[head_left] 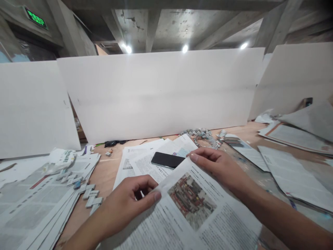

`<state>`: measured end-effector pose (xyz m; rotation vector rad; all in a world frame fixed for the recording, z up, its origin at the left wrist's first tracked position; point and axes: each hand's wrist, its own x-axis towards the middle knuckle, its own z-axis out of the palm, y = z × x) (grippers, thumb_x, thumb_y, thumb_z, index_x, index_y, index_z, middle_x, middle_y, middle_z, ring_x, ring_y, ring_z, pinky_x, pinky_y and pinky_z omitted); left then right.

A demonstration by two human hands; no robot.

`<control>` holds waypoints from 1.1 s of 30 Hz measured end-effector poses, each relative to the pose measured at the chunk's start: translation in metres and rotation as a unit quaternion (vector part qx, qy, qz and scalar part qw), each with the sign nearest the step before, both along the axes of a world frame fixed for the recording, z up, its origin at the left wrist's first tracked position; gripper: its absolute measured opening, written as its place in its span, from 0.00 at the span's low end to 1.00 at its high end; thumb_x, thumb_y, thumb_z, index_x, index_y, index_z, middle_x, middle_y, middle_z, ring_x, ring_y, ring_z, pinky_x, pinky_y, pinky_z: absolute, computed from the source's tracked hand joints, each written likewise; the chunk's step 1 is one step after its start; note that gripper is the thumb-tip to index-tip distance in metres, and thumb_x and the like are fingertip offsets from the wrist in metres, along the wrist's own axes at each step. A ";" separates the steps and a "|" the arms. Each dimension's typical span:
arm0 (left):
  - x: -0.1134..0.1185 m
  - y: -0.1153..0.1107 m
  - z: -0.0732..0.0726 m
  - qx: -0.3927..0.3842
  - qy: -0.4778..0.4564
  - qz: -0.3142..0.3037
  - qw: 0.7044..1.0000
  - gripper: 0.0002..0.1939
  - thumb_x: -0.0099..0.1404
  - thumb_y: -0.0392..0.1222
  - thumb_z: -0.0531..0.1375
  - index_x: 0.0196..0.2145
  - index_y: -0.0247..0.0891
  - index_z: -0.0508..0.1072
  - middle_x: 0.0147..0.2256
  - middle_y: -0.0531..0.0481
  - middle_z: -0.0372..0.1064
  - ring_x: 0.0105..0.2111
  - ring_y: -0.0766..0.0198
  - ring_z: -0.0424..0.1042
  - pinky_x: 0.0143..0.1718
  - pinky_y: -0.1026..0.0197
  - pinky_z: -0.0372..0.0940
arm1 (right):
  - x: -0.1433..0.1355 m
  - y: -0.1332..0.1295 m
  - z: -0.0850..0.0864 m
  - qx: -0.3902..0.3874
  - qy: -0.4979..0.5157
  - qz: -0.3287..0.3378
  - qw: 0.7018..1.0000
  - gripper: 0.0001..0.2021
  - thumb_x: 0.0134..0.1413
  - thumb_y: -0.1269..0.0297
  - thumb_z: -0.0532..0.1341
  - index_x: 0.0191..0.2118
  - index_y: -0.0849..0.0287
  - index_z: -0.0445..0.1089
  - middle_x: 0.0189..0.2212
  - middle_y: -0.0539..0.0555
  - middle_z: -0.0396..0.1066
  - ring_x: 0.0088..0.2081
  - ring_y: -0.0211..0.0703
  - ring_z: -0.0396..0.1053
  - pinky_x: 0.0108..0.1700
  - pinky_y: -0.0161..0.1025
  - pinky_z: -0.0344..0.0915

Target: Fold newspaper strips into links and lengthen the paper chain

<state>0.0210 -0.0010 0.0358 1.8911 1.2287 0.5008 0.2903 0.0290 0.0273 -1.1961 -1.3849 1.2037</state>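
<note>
A printed sheet of newspaper point(179, 222) with a colour photo hangs tilted between my two hands in the lower middle of the view. My left hand point(132, 196) pinches its upper left edge, thumb on top and fingers curled behind. At the top right corner, my right hand point(212, 161) grips the same sheet between thumb and fingers. Just beyond that upper edge lies a black phone point(166, 160), partly covered by the sheet. Under the phone are several loose printed papers point(140, 161).
A stack of newspapers point(39, 208) bears a folded-paper chain point(90, 198) and a white plastic bag point(61, 159) at left. A ring of folded paper point(204, 137) lies at the back. More sheets point(291, 173) cover the right side. White panels point(161, 93) stand behind the table.
</note>
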 end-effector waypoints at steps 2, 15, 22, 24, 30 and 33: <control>-0.005 0.001 0.003 0.020 0.016 0.017 1.000 0.14 0.66 0.55 0.57 0.35 0.44 0.76 0.31 0.55 0.72 0.32 0.64 0.67 0.31 0.65 0.58 | 0.005 0.001 0.003 0.021 -0.005 -0.033 0.999 0.16 0.51 0.49 0.67 0.37 0.56 0.77 0.29 0.50 0.75 0.27 0.38 0.69 0.28 0.33 0.63; -0.044 0.007 0.019 0.099 -0.025 0.137 0.985 0.16 0.64 0.58 0.59 0.40 0.46 0.75 0.34 0.53 0.75 0.33 0.61 0.71 0.32 0.64 0.62 | 0.031 0.018 0.014 0.105 0.048 -0.206 0.972 0.17 0.44 0.48 0.70 0.37 0.52 0.77 0.31 0.51 0.78 0.28 0.42 0.73 0.28 0.35 0.68; -0.036 0.006 0.022 0.162 -0.079 0.213 0.960 0.12 0.61 0.54 0.62 0.33 0.43 0.77 0.22 0.56 0.69 0.25 0.66 0.65 0.26 0.66 0.60 | 0.036 0.027 0.011 0.092 0.093 -0.204 0.970 0.15 0.42 0.50 0.72 0.35 0.52 0.78 0.28 0.50 0.77 0.26 0.40 0.71 0.26 0.34 0.68; -0.033 0.004 0.024 0.163 -0.079 0.223 0.958 0.12 0.61 0.54 0.62 0.30 0.43 0.77 0.22 0.55 0.69 0.25 0.66 0.65 0.27 0.66 0.61 | 0.036 0.028 0.010 0.096 0.094 -0.200 0.971 0.16 0.41 0.50 0.72 0.35 0.53 0.78 0.28 0.50 0.77 0.27 0.41 0.72 0.26 0.35 0.69; -0.029 0.002 0.026 0.175 -0.062 0.250 0.950 0.15 0.62 0.55 0.61 0.28 0.42 0.78 0.22 0.55 0.70 0.24 0.65 0.64 0.27 0.65 0.61 | 0.037 0.030 0.009 0.091 0.079 -0.188 0.975 0.15 0.43 0.50 0.71 0.36 0.53 0.77 0.31 0.51 0.77 0.28 0.43 0.72 0.27 0.37 0.69; -0.032 0.004 0.025 0.163 -0.047 0.237 0.957 0.17 0.61 0.58 0.61 0.29 0.42 0.78 0.22 0.54 0.70 0.24 0.64 0.65 0.28 0.64 0.61 | 0.037 0.030 0.008 0.088 0.079 -0.186 0.975 0.15 0.44 0.50 0.71 0.35 0.53 0.77 0.30 0.51 0.77 0.28 0.44 0.71 0.27 0.38 0.68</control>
